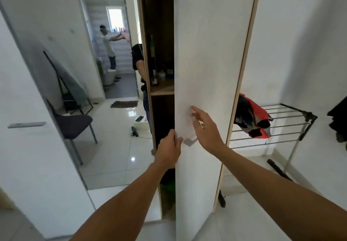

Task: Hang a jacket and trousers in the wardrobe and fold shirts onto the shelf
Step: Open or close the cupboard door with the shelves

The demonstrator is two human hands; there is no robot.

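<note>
Two hands work the wardrobe door (210, 53). The left hand (169, 152) curls its fingers round the door's free edge; the right hand (205, 128) lies open, fingers straight, against the panel at about one o'clock from it. The door looks stiff, light and smooth, so the edge or the handle (190, 140) seems the best hold. A soft red-and-black garment (251, 118), perhaps the jacket, drapes limply over the drying rack (293, 122) at three o'clock.
</note>
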